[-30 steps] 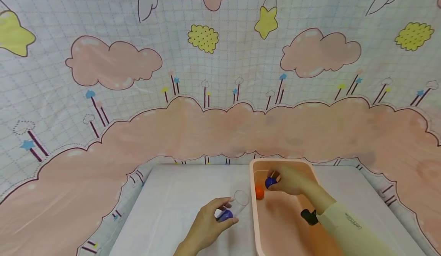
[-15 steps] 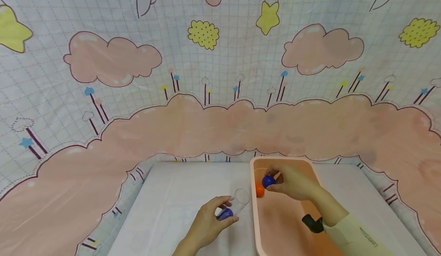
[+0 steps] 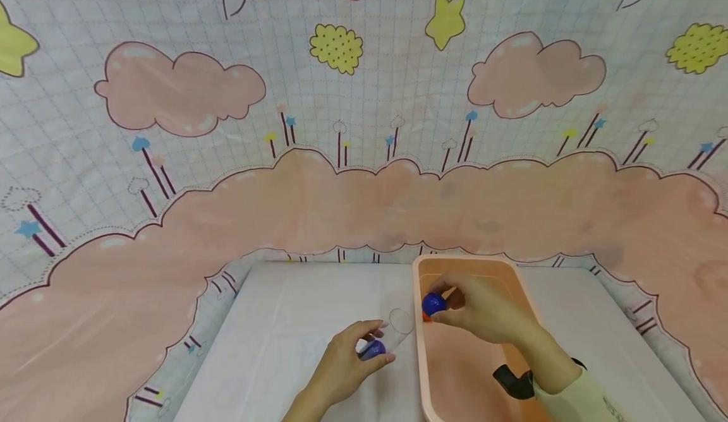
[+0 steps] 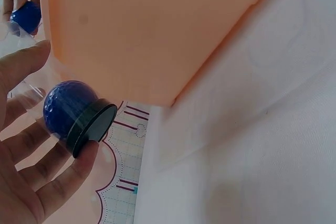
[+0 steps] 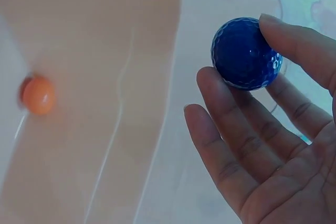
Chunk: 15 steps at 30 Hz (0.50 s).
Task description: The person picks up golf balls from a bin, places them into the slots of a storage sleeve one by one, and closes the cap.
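Observation:
My left hand [image 3: 341, 364] grips a clear plastic tube [image 3: 396, 338] over the white table, its round mouth tilted up and to the right. A blue golf ball [image 4: 65, 106] sits at the tube's lower end, against a black end cap [image 4: 93, 124]. Over the far left part of the orange bin, my right hand [image 3: 483, 308] pinches a second blue golf ball [image 5: 245, 53] between thumb and fingers. Below that ball, an orange ball [image 5: 39, 96] lies in the bin and is mostly hidden in the head view.
The peach-orange bin [image 3: 422, 371] stands on the white table [image 3: 273, 333], just right of the tube. A black strap [image 3: 512, 381] shows at the right wrist. A cloud-patterned cloth [image 3: 364, 207] hangs behind the table.
My right hand has risen with the blue golf ball and moved left toward the bin's left wall, covering most of the orange ball. The left hand and tube have barely moved.

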Available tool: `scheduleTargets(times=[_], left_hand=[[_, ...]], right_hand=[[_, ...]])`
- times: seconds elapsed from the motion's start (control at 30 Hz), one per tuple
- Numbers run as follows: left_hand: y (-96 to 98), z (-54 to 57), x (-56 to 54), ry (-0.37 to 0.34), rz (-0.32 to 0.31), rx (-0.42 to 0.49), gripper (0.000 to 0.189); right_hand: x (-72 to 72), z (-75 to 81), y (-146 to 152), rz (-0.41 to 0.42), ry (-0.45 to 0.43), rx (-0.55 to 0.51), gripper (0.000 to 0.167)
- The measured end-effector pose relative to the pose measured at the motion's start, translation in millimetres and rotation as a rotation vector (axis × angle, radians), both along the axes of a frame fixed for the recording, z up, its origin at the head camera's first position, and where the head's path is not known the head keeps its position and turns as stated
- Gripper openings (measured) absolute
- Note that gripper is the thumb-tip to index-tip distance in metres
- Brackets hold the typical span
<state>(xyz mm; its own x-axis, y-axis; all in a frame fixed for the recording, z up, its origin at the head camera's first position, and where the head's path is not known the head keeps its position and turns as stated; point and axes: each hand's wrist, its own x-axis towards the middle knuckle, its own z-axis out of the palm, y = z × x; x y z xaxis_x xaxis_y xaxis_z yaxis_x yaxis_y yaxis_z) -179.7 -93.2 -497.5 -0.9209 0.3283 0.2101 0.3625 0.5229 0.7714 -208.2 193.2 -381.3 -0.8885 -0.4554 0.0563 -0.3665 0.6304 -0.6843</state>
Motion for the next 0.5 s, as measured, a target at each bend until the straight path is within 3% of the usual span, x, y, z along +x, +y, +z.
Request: scheduleTargets(times=[0.5], left_hand=[[2.8,0.6,1.6,0.009,-0.020,0.016,0.055]], right_hand=[[18.0,4.3,-21.3,0.086,-0.005,-0.079,0.033]])
